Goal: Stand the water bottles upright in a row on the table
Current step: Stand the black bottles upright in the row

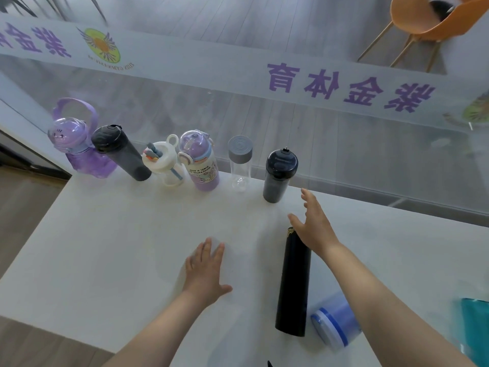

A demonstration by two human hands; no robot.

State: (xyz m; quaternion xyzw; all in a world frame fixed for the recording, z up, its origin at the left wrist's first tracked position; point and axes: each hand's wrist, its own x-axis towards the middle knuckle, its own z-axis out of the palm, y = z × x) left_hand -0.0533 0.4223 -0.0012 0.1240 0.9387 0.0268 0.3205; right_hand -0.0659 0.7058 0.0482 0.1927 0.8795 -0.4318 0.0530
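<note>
right hand [313, 226] is spread wide, empty, above lying black flask [293, 284]; six bottles already stand along the glass.

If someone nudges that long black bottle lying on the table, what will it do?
The black bottle lies on its side, a smooth cylinder, so it would probably roll sideways. The blue bottle beside it might stop it.
</note>
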